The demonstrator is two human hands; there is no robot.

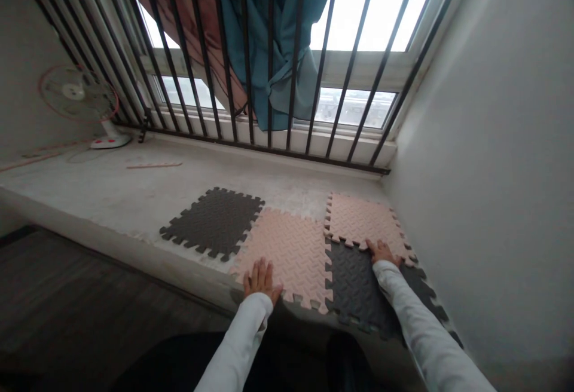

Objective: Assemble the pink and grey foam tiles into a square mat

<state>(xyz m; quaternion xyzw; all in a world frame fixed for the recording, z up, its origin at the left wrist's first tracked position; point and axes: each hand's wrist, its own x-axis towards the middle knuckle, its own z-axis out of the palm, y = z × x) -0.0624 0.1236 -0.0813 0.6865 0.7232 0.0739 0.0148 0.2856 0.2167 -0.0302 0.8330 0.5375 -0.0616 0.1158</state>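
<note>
My left hand (260, 279) lies flat with fingers spread on the front left part of a pink foam puzzle mat tile (289, 248). Over the seam between another pink foam tile (363, 219) and a dark grey foam tile (356, 284) rests my right hand (382, 253). Its fingers are stretched out, touching the pink tile's front edge; my forearm covers part of the grey tile. The far pink tile appears to overlap the grey one slightly. To the left, a second dark grey tile (215, 221) lies against the nearer pink tile.
The tiles lie on a raised concrete ledge (147, 201) with a drop at its front. A white wall (497, 171) bounds the right side. Dark metal bars (269, 51) stand before the window and a hanging teal curtain (291, 93). A fan (107, 132) stands far left.
</note>
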